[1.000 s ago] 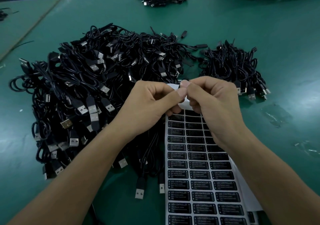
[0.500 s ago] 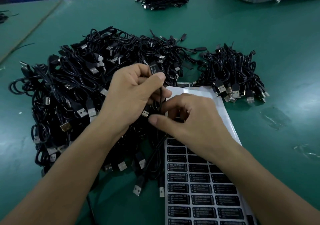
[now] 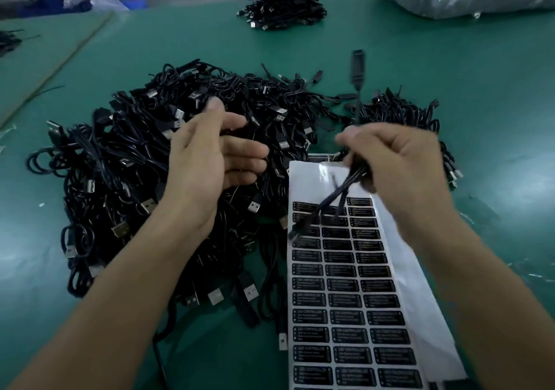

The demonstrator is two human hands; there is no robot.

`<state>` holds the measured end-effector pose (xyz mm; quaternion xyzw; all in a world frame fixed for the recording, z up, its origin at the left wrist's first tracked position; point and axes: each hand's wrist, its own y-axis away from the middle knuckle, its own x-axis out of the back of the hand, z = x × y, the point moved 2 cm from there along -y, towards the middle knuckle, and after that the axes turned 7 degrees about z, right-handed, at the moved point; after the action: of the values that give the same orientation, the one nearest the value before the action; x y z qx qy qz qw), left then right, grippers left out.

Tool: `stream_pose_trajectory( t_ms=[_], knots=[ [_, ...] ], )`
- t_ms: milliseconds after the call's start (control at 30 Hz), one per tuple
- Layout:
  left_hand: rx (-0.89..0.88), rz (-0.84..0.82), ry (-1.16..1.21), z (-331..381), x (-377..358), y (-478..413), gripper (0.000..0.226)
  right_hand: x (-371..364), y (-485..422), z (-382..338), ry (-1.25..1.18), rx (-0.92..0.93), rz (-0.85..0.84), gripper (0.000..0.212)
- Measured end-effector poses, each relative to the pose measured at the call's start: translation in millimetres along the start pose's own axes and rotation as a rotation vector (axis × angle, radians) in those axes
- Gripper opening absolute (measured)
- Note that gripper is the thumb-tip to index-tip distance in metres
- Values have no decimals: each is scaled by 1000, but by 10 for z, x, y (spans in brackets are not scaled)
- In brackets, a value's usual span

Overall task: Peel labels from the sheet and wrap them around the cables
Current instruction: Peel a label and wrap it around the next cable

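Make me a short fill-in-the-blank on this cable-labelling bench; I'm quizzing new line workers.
1. The table surface is ____ in colour.
2. The cable is gripped by the ____ hand.
3. The left hand is open above the large cable pile, holding ____.
4. Each label on the label sheet reads "LED ____".

Missing words: green; right; nothing; CONTROLLER

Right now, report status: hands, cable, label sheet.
Right hand shut on cable, held above the label sheet. Left hand open, empty, over the big cable pile. Nothing blocking the sheet's remaining labels.
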<state>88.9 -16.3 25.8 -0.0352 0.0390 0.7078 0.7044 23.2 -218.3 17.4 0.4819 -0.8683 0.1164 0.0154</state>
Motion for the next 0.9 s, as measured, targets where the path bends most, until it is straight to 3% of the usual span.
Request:
stream_pose_trajectory(
  t_ms=[167, 433, 667, 800, 900],
  knots=[
    [-45, 11, -117, -42, -10, -19, 30, 342, -478, -59, 504, 89, 217, 30],
    [-53, 17, -185, -94, -10, -33, 31, 392, -1011, -119, 784, -46, 234, 35],
    [-73, -6, -240, -122, -25, -24, 29, 200, -791, -201, 1027, 167, 256, 31],
    [-78, -8, -266, -146, -28, -21, 29, -51, -500, -183, 1119, 325, 144, 31],
    [-75, -16, -279, -160, -35, -13, 29, -358, -394, -121, 1127, 377, -32, 17]
  ],
)
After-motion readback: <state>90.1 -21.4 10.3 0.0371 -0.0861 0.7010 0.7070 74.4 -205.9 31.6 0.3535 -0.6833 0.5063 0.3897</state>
